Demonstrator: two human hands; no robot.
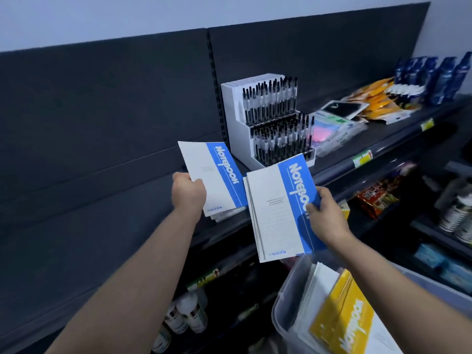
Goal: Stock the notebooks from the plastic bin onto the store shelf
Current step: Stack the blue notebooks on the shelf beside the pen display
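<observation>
Both hands are clamped on thin, floppy blue notebooks — left hand on a few at the shelf, right hand on a stack above the bin — likely light, best pinched at an edge

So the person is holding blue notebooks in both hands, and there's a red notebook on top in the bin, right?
Not quite. The head view shows the left hand and right hand each holding blue notebooks, but the notebook on top in the bin is yellow, not red.
</observation>
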